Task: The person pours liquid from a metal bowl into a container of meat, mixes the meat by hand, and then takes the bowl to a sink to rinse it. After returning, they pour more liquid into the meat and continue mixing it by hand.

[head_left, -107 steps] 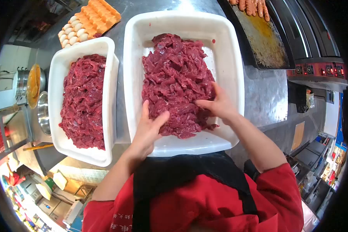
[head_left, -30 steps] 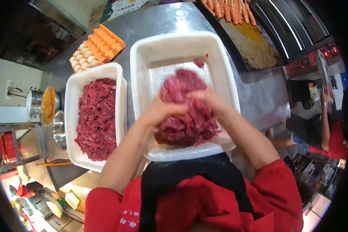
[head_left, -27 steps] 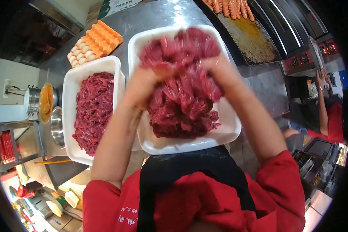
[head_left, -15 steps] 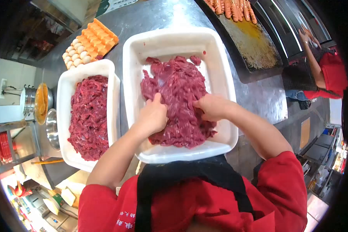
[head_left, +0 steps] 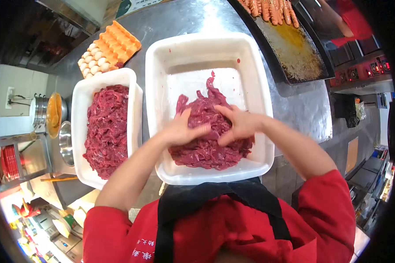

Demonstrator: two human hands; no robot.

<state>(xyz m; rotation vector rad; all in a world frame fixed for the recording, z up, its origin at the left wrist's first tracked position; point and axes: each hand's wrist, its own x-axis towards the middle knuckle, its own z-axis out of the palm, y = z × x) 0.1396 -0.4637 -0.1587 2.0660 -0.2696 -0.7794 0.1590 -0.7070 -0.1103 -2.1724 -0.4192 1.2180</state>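
Dark red sliced raw meat [head_left: 208, 157] is heaped in the near half of a large white plastic tub [head_left: 266, 109]. My left hand [head_left: 183, 130] rests on the left side of the heap, thumb and fingers spread apart. On the right side lies my right hand [head_left: 240, 123], also spread, its fingers pressed onto the meat and a few fingertips partly hidden. A narrow strip of meat points toward the tub's far wall. To the left stands a smaller white tub [head_left: 135, 101] full of similar raw meat [head_left: 106, 131].
An orange egg tray [head_left: 120, 41] with several eggs [head_left: 92, 61] sits behind the smaller tub on the metal table [head_left: 180, 17]. At back right is a griddle [head_left: 303, 57] with sausages [head_left: 274, 11]. Metal bowls [head_left: 66, 142] stand at left. Another person's red sleeve [head_left: 357, 19] shows at far right.
The meat has been drawn toward me and bunched up, baring the tub's far floor. My hands have come closer together, fingers now spread. The other person has moved toward the upper right.
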